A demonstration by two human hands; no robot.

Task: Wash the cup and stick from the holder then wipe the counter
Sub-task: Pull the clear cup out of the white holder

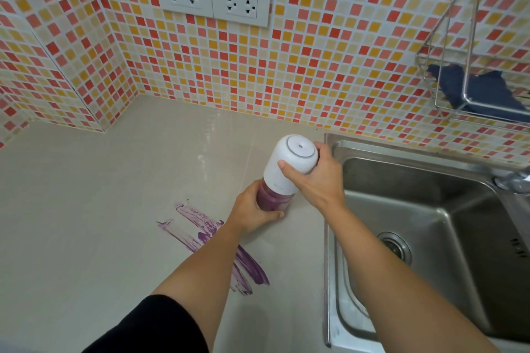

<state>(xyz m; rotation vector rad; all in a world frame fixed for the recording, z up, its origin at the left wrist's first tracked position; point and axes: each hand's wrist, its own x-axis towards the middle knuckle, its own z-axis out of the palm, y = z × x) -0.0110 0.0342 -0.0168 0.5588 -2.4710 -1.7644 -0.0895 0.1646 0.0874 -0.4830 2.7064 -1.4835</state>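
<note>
1. Holder (289, 165) is standing on the counter (86, 209), just left of the sink (415, 209) rim, its long axis leaning slightly away from the person; white domed top above, purple-stained clear cup (271, 198) below.
2. Right hand (315, 180) is making its grip on the white top: fingers wrapped round the far side, thumb across the near side, clamped on it.
3. Left hand (253, 210) is making its grip lower down, closed round the cup at its base, touching the counter.
4. Key relation: both grips are sitting on one axis, right above left. Judgement: the top is likely coming off along that axis by twisting or pulling, the left hand bracing the cup.
5. Stick is not showing; presumably inside, cannot tell.
6. Sink is lying directly right of the holder, on the right hand's side, so that hand is nearer for the carry-over.
7. Purple smear (200, 226) is lying on the counter under the left forearm, not yet wiped. Blue cloth (484, 93) is hanging in the wire rack (430, 77) above the sink.
</note>
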